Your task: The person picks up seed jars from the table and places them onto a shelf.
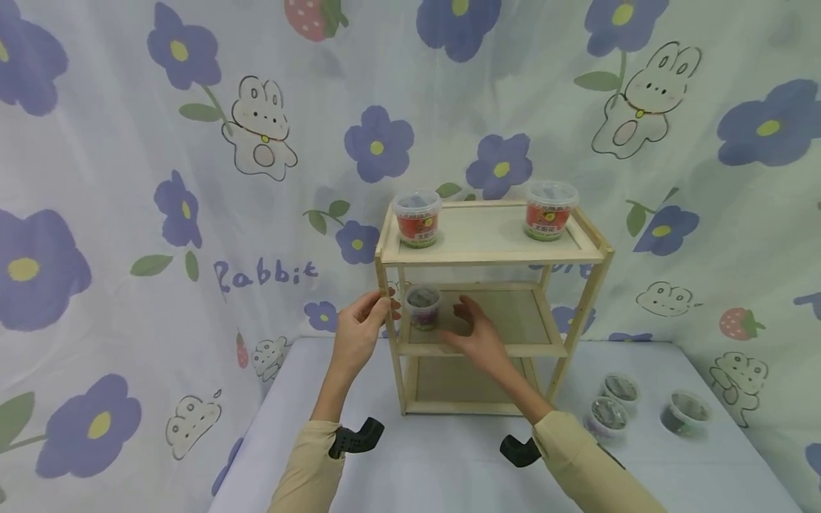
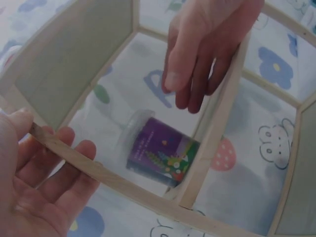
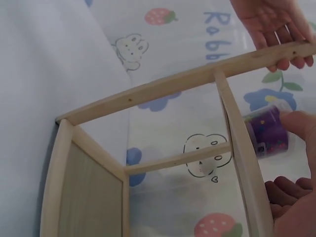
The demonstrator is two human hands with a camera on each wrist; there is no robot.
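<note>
Purple tub (image 1: 423, 317): I am finding it standing upright near the left end of the middle shelf (image 1: 519, 320) of the wooden rack (image 1: 494, 262); the left wrist view is showing flowers and green leaves on its label.
Left grip (image 1: 358, 331): It is gripping the rack's left front post (image 1: 395, 363), the thumb lying on one side and the fingers curling round the other.
Right grip (image 1: 477, 345): It is hovering to the right of the purple tub, thumb and loose fingers spreading apart. I am seeing a gap to the tub from the left wrist, though the thumb is overlapping it in the right wrist view.
Top shelf (image 1: 481, 235): It is carrying a left red-labelled tub (image 1: 418, 226) and a right red-labelled tub (image 1: 549, 217), both standing upright, well apart.
Bottom shelf (image 1: 465, 381): The right forearm is crossing in front of it.
Counter (image 1: 442, 463): It is bearing three lidded tubs right of the rack: a rear tub (image 1: 621, 390) and a front tub (image 1: 606, 418) are sitting close together, and a far-right tub (image 1: 686, 415) is standing apart.
Backdrop (image 1: 256, 214): Purple flowers, rabbits and strawberries are covering the fabric behind the rack.
</note>
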